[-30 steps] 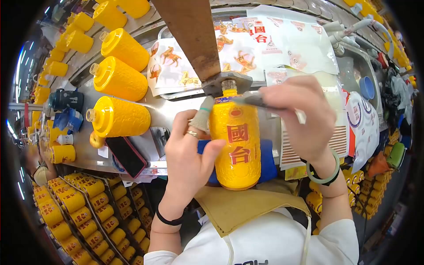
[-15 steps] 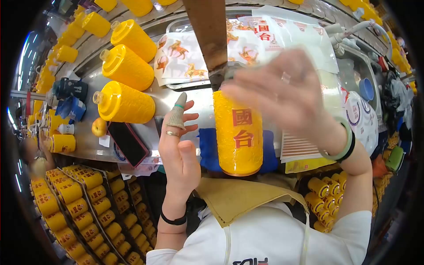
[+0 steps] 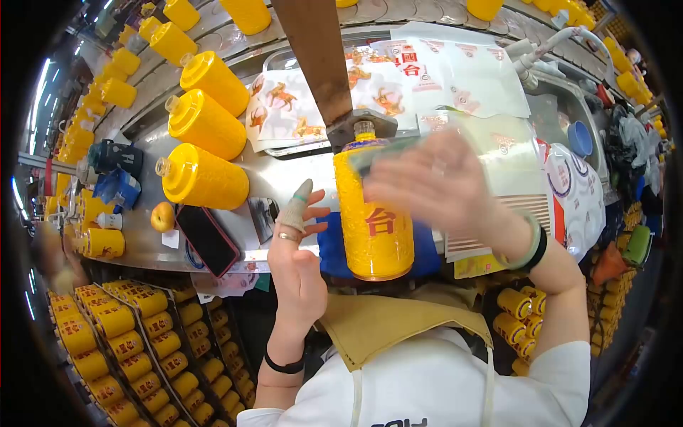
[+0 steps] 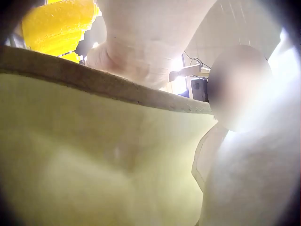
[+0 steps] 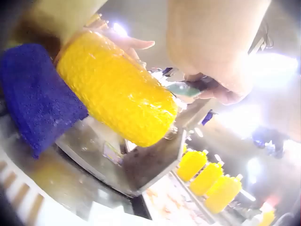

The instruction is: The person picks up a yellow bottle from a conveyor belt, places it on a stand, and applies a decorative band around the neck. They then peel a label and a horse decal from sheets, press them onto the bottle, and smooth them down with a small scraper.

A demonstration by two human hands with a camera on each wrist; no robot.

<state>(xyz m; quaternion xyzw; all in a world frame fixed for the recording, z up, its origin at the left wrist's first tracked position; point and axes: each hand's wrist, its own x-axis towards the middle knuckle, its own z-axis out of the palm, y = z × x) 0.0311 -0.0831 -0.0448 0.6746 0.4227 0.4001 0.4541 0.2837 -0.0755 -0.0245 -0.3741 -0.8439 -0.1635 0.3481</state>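
Yellow bottle [image 3: 373,257]: though partly covered from above, lying on its side at the near edge of the metal worktop [image 3: 288,171], with its clear neck at a dark bracket [image 3: 383,125] and a red character in sight.
Right hand [image 3: 434,174]: over the bottle's upper part, blurred, gripping a green-bladed tool [image 5: 186,89] held near the shoulder; impossible to tell whether touching the surface.
Left hand [image 3: 293,269]: just left of the bottle, apart from it, holding nothing, with fingers loosely extended; wearing a knitted finger cover [image 3: 293,215] and a ring [image 3: 287,237].
Blue cloth [image 3: 427,255]: at the bottle's base end, showing on both sides.
Brown bar [image 3: 309,53]: beyond the bottle, reaching down to the bracket.
Horse-printed sheets [image 3: 281,101]: beyond the bottle, on both sides of the bar.
Striped sheet [image 3: 466,235]: right of the bottle, partly hidden by the right forearm.
Three more yellow bottles [image 3: 206,176]: well left of the bottle, in a row, with necks pointing away from it.
Phone [image 3: 206,240]: left of the bottle, past the left hand, with an apple [image 3: 162,217] near.
Tan apron [image 3: 398,320]: on the bottle's near side, over a white shirt [image 3: 427,377].
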